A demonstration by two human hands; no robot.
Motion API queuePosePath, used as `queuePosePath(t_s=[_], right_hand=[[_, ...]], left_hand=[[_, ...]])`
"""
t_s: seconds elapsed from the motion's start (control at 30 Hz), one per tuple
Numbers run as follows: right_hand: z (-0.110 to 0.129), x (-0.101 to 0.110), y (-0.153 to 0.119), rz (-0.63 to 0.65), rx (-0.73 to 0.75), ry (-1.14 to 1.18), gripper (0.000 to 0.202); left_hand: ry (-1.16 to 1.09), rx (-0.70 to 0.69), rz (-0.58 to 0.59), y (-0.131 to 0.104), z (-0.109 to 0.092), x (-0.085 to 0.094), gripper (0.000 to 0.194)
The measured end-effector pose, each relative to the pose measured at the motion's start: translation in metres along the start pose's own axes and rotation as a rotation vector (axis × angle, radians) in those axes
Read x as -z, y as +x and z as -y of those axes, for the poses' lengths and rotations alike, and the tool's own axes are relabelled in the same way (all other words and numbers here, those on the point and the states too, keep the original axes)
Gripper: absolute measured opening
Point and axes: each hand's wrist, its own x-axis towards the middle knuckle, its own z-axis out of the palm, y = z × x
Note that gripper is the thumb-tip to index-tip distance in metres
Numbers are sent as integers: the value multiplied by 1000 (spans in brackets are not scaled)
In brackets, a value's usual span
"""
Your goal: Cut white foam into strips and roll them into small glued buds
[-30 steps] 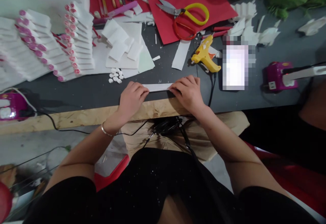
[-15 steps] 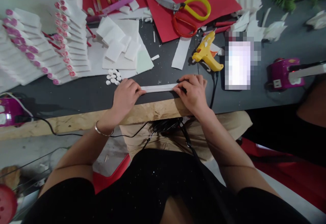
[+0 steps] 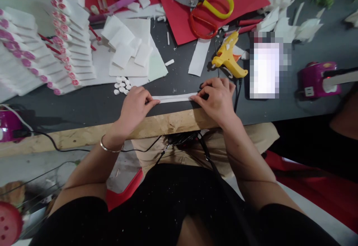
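Observation:
A narrow white paper strip, with a fold line along its length, lies stretched between my hands near the table's front edge. Its left end is pinched by the thumb and fingers of my left hand. At the other end my right hand pinches it the same way. Several small white pieces sit just beyond my left hand. A yellow glue gun lies beyond my right hand, and a loose white paper piece rests left of it.
Scissors with yellow and red handles lie on red paper. White squares are stacked at back left, beside rows of white rolls with pink ends. Purple power sockets stand at right. A blurred-out screen lies nearby.
Both hands keep their pinch on the paper strip. My hands have moved slightly apart, and the view has shifted a little.

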Motion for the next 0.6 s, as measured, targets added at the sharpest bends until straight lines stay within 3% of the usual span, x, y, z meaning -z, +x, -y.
queuePosePath(t_s=[0.4,0.6], right_hand=[[-4,1,2,36,30,-34,29],[-5,6,-2,-145,176,-45,32]], left_hand=[[-10,-6,6,0,3,1,35],[-7,-216,-67,-7,7,0,27]])
